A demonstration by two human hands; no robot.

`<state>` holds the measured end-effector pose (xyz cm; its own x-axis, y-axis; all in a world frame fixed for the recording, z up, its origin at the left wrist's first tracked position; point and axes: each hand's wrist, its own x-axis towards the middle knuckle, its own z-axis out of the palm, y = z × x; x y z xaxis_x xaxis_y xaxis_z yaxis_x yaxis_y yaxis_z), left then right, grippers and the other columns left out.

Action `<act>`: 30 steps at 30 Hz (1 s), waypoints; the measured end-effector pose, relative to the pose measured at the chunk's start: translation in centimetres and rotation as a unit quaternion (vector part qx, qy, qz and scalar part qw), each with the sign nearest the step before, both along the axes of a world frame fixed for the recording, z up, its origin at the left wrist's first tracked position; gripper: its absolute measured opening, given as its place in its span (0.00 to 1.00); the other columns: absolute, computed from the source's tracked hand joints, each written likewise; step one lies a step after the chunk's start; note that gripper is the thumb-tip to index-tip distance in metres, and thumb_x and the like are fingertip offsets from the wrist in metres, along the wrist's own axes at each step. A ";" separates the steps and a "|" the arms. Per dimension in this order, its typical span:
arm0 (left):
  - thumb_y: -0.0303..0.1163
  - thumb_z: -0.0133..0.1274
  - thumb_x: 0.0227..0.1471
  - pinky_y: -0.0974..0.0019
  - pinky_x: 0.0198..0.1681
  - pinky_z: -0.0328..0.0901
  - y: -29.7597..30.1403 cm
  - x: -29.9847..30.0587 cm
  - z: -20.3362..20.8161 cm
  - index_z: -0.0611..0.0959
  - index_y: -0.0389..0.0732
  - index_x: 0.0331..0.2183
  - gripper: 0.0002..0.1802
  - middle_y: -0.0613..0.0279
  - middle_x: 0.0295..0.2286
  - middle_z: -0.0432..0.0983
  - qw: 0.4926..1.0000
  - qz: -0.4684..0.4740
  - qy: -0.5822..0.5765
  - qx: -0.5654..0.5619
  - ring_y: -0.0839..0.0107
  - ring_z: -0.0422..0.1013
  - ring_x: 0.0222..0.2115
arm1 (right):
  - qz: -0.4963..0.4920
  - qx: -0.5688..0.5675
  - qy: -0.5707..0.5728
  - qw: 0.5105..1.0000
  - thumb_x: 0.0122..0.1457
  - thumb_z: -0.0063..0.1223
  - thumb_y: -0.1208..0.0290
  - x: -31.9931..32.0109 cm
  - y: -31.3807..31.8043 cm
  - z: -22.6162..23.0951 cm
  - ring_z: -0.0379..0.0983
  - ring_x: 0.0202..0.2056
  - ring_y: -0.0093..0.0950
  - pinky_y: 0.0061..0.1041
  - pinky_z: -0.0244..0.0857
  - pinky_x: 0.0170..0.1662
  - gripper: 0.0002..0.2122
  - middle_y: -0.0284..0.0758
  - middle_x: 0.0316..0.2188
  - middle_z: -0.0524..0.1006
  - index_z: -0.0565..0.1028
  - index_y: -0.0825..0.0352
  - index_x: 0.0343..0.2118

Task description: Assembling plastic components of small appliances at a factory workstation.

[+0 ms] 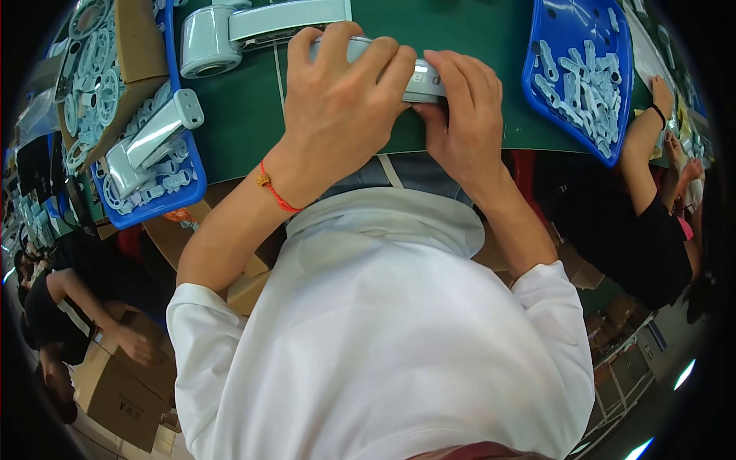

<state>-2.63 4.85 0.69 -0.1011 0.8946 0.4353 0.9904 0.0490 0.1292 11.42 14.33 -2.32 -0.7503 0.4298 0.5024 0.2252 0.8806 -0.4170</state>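
A pale, rounded plastic housing [424,86] with small button-like marks at its right end is held between my two hands over the green table. My left hand [333,111], a red string bracelet at its wrist, closes over the housing from above and hides most of it. At the right end, my right hand [469,115] grips it with the thumb below and the fingers over the top. Just beyond my left hand lies a pale device [211,44] with a round cup-like body and a long, flat arm.
To the left, a blue tray [201,180] holds pale parts and a glossy housing [162,138]; a cardboard box [146,46] of ring-shaped parts rests over it. At right, another blue tray [530,80] holds small pale pieces. Co-workers sit on both sides; cartons [115,391] stand lower left.
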 end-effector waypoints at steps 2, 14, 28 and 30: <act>0.35 0.62 0.30 0.54 0.40 0.58 0.4 -0.6 0.2 0.78 0.41 0.33 0.21 0.66 0.29 0.73 0.999 -0.020 0.002 0.041 0.62 0.67 0.36 | 0.017 -0.005 -0.002 1.000 0.38 0.62 0.78 0.1 0.6 0.2 0.66 0.43 0.39 0.34 0.59 0.46 0.27 0.40 0.42 0.71 0.69 0.68 0.47; 0.39 0.62 0.44 0.59 0.57 0.49 2.1 1.8 3.7 0.49 0.34 0.58 0.49 0.51 0.53 0.51 0.656 -0.073 -0.733 0.164 0.64 0.53 0.54 | 0.030 -0.304 0.092 0.948 0.51 0.58 0.61 -1.4 1.0 7.2 0.64 0.47 0.34 0.28 0.59 0.49 0.32 0.41 0.48 0.66 0.60 0.72 0.56; 0.45 0.56 0.42 0.53 0.48 0.60 30.0 -23.7 1.9 0.76 0.37 0.42 0.27 0.52 0.44 0.71 0.884 0.425 -0.172 -0.087 0.57 0.65 0.48 | -0.236 -0.030 -0.299 0.924 0.46 0.53 0.79 6.7 18.5 5.0 0.71 0.33 0.40 0.38 0.66 0.33 0.12 0.39 0.32 0.70 0.69 0.61 0.36; 0.49 0.57 0.41 0.52 0.52 0.52 33.0 -22.6 0.4 0.73 0.40 0.46 0.32 0.58 0.43 0.66 0.883 0.466 -0.035 0.034 0.60 0.58 0.49 | -0.236 -0.028 -0.295 0.925 0.45 0.50 0.81 6.5 18.2 5.5 0.71 0.35 0.41 0.38 0.65 0.36 0.14 0.39 0.33 0.71 0.70 0.62 0.38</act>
